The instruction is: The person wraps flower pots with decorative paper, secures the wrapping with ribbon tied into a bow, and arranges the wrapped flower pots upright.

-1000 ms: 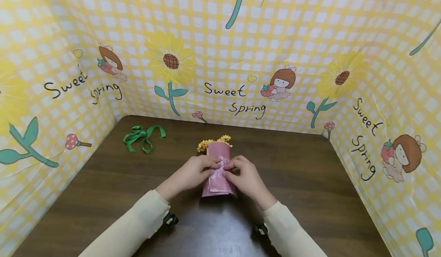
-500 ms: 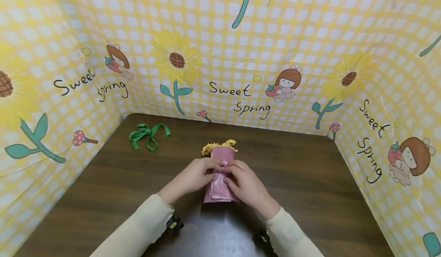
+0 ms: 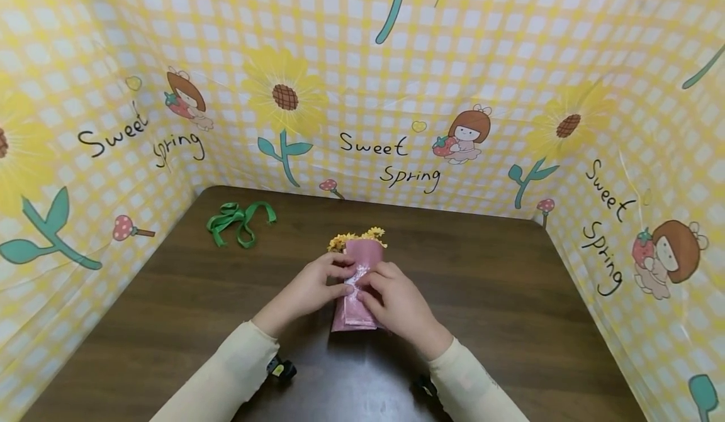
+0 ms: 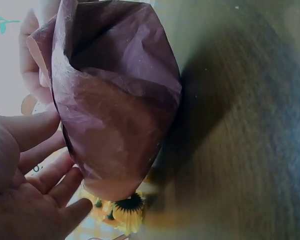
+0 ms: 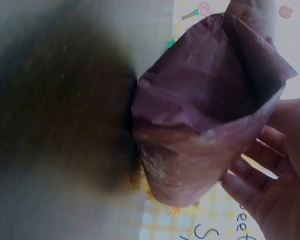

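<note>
Pink paper wrap with yellow flowers

The wrap rests on the brown table, flowers peeking out its far end. The left hand, fingers loosely spread, touches the wrap's left side. The right hand touches its front with bent fingers; I can't tell if it pinches. I think they're smoothing the paper; next needs gentle, steady fingers. Green ribbon lies past the wrap, to its left; checked cloth hangs behind.
</note>
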